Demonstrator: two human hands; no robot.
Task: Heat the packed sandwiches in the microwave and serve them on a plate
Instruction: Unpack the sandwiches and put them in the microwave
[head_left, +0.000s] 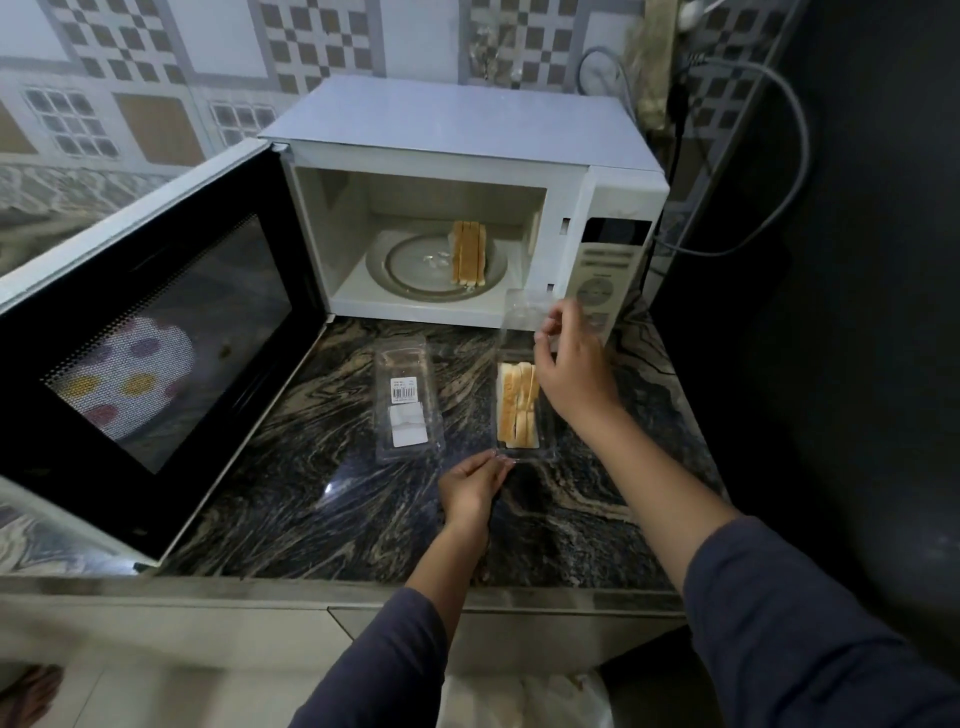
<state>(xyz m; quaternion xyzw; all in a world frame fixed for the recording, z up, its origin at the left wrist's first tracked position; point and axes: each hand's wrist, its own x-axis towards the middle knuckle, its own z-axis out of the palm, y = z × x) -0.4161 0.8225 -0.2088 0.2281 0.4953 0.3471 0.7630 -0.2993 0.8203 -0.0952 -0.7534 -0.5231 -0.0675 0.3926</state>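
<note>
A white microwave (467, 135) stands on the marble counter with its door (156, 332) swung wide to the left. Inside, a sandwich (468, 253) stands on the glass turntable (405, 270). In front of it lies a clear plastic pack (519, 454) with a sandwich (516, 405) in it. My left hand (472, 486) pinches the pack's near edge. My right hand (571, 364) pinches the raised clear lid (522, 312) at the far end. An empty clear pack (408, 400) with a barcode label lies to the left.
Through the door's mesh window a white plate with coloured spots (130, 374) shows behind it. A dark tall appliance (831, 260) stands on the right with grey cables (779, 156). The counter's front edge (363, 587) runs below my hands.
</note>
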